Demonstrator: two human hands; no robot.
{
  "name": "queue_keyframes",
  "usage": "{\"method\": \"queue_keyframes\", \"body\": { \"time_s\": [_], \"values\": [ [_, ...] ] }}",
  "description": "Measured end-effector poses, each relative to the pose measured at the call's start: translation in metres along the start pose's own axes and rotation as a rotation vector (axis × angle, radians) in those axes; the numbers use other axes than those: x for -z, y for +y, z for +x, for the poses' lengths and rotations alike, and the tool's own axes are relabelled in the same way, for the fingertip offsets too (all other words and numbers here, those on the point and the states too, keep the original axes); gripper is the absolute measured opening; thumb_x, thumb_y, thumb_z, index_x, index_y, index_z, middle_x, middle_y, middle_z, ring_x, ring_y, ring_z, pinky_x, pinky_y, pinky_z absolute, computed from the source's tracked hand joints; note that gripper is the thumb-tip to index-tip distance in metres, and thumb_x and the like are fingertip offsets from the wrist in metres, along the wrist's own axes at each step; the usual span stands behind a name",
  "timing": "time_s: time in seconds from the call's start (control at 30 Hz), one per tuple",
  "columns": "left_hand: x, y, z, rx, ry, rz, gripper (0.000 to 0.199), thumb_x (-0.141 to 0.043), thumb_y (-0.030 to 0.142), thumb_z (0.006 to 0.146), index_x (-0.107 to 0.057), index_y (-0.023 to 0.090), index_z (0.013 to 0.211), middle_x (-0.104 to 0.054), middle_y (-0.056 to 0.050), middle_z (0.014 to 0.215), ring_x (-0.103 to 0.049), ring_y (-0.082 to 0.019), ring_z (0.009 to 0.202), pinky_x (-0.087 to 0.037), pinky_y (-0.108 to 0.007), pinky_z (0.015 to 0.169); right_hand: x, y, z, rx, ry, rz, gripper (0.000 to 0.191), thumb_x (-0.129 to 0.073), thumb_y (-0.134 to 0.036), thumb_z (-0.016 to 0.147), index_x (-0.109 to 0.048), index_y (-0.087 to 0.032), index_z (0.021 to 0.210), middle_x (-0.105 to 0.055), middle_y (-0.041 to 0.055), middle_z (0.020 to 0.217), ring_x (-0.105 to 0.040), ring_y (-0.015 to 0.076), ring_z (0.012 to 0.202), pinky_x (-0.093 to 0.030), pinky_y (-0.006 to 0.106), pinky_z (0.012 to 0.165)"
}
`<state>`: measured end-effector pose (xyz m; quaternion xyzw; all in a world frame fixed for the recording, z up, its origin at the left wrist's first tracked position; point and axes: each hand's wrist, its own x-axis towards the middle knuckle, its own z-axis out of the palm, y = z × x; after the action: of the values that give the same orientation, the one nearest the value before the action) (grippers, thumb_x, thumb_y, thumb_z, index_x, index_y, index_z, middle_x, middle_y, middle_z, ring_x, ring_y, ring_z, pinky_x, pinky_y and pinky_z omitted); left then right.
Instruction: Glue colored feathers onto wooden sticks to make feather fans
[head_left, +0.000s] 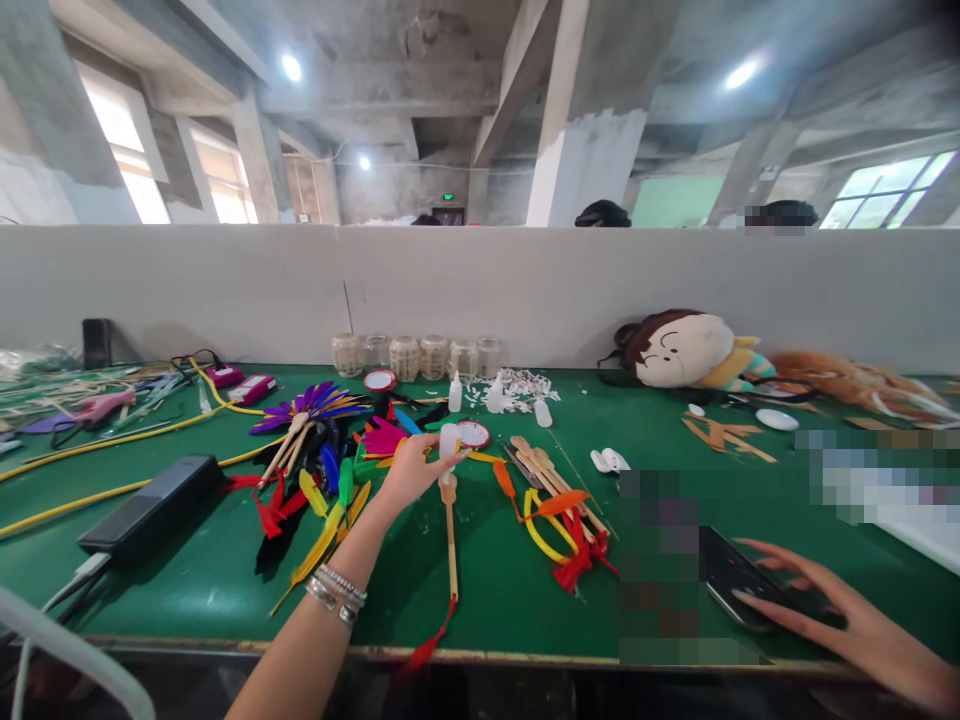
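Note:
My left hand (411, 472) grips a small white squeeze bottle (448, 440) upright above the green work mat (480, 625). Just beyond it lies a red-rimmed round lid (473, 434). Below the hand, a wooden stick with a red feather tip (450, 540) lies on the mat. Left of it is a heap of colourful feathers (326, 470), and to the right lie bundled wooden sticks with yellow and orange pieces (555, 510). My right hand (847, 620) rests at the near right, its spread fingertips on a black smartphone (739, 578).
A black power bank (150, 508) and yellow cables lie at the left. Glass jars (416, 357) and white paper scraps stand along the back, before a white partition (480, 290). A plush doll (679, 350) sits at the back right. Blurred patches hide parts of the right side.

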<state>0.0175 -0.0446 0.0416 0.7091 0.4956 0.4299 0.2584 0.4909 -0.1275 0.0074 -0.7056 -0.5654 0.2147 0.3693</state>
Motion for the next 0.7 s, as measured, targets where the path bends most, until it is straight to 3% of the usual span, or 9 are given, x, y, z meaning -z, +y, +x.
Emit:
{"method": "queue_keyframes", "body": {
  "time_s": [0.43, 0.57, 0.7],
  "values": [
    [-0.003, 0.000, 0.003, 0.050, 0.074, -0.094, 0.043, -0.054, 0.049, 0.071, -0.065, 0.014, 0.093, -0.068, -0.005, 0.087, -0.060, -0.018, 0.079, -0.044, -0.024, 0.068, -0.013, -0.032, 0.001, -0.146, 0.056, -0.050, 0.056, -0.073, -0.049, 0.027, -0.064, -0.027, 0.078, -0.061, 0.0156, 0.078, -0.056, 0.0207, 0.057, -0.043, 0.040, 0.062],
    [-0.002, 0.001, 0.002, 0.014, -0.006, -0.035, 0.038, -0.059, 0.048, 0.068, -0.067, 0.015, 0.086, -0.069, -0.004, 0.086, -0.059, -0.019, 0.080, -0.043, -0.025, 0.069, -0.011, -0.025, 0.004, -0.117, 0.038, -0.036, 0.055, -0.074, -0.050, 0.030, -0.065, -0.027, 0.079, -0.060, 0.0138, 0.077, -0.056, 0.0206, 0.057, -0.044, 0.039, 0.061],
    [-0.005, -0.003, 0.002, -0.004, 0.070, -0.046, 0.040, -0.057, 0.048, 0.070, -0.066, 0.015, 0.090, -0.068, -0.005, 0.090, -0.058, -0.020, 0.082, -0.042, -0.026, 0.072, -0.004, -0.007, 0.009, -0.059, -0.046, -0.017, 0.055, -0.074, -0.051, 0.033, -0.067, -0.027, 0.082, -0.061, 0.0158, 0.084, -0.059, 0.0190, 0.060, -0.045, 0.037, 0.061]
  ]
}}
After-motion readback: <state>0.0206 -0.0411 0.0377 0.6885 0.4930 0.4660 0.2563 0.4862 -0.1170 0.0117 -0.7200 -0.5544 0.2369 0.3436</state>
